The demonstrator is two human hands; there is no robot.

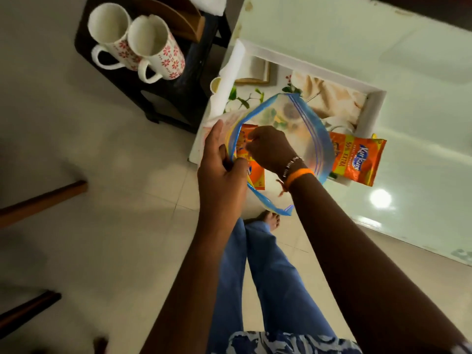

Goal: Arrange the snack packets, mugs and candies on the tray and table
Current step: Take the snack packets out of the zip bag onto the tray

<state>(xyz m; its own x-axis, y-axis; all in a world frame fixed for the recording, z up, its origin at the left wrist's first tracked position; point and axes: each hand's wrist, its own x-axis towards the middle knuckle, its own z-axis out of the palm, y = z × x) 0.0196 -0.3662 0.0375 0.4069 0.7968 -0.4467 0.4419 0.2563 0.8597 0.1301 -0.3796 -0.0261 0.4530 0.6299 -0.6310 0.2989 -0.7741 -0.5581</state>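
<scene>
A clear zip bag with a blue seal strip [306, 123] hangs open above the near end of the white tray [375, 108]. My left hand [222, 169] grips the bag's rim on its left side. My right hand [270, 146] reaches into the bag mouth with curled fingers that pinch an orange snack packet [252, 169]. A second orange snack packet [357, 159] lies over the tray's near right corner. Two white mugs with red flower print [155, 47] stand side by side on a dark stool [194, 80] at the upper left.
The tray sits on a glossy white table [408, 72] and has a printed picture on its base. A wooden holder [186, 24] stands behind the mugs. Tiled floor, my legs and a foot lie below. A wooden bar [43, 200] crosses at the left.
</scene>
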